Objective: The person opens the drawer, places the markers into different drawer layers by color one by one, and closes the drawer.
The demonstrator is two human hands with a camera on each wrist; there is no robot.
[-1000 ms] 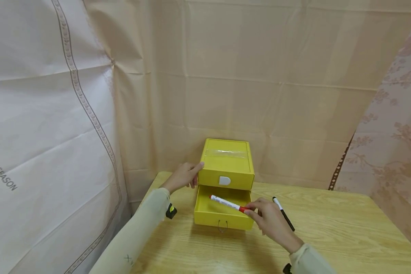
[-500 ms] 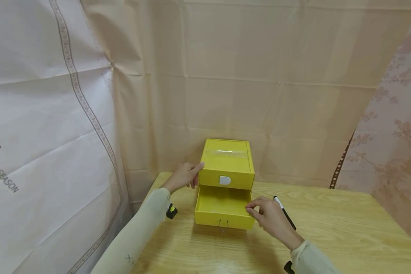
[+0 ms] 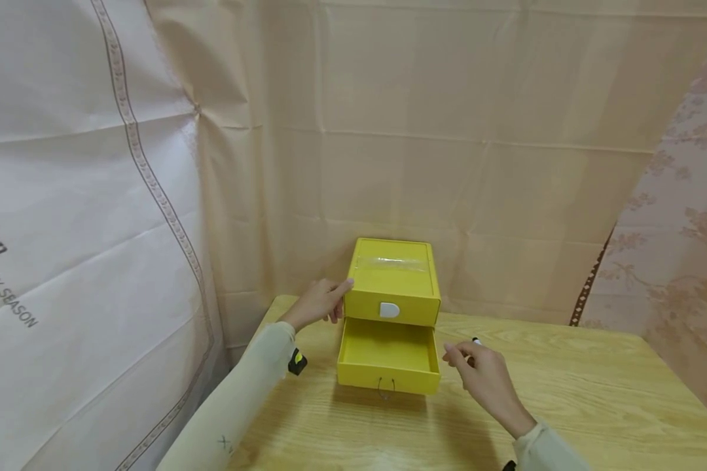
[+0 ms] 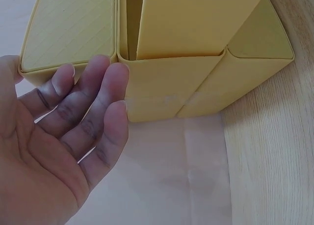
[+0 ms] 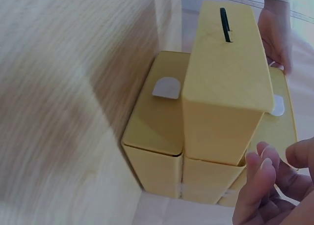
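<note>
A yellow drawer unit (image 3: pixel 393 265) stands on the table with its middle drawer (image 3: pixel 387 379) pulled out. My left hand (image 3: pixel 320 302) rests against the unit's upper left corner. The left wrist view shows its slightly bent fingers (image 4: pixel 114 80) along the side, thumb over the top edge. Right of the open drawer hovers my right hand (image 3: pixel 488 379), fingers loosely curled and holding nothing. Behind it, only the tip of a black-and-white marker (image 3: pixel 476 341) shows. No marker shows in the visible part of the drawer, whose front wall hides the nearest floor.
White tabs mark the top drawer (image 5: pixel 285 129) and the bottom drawer (image 5: pixel 167 114); a thin dark loop handle (image 5: pixel 225 24) is on the middle one. The wooden table (image 3: pixel 583 386) extends to the right. Hanging cloths (image 3: pixel 400 131) enclose the back and sides.
My right hand held a red-and-white marker over the drawer, let it go, and has drawn back to the right, now covering most of the black marker. The left hand stays put.
</note>
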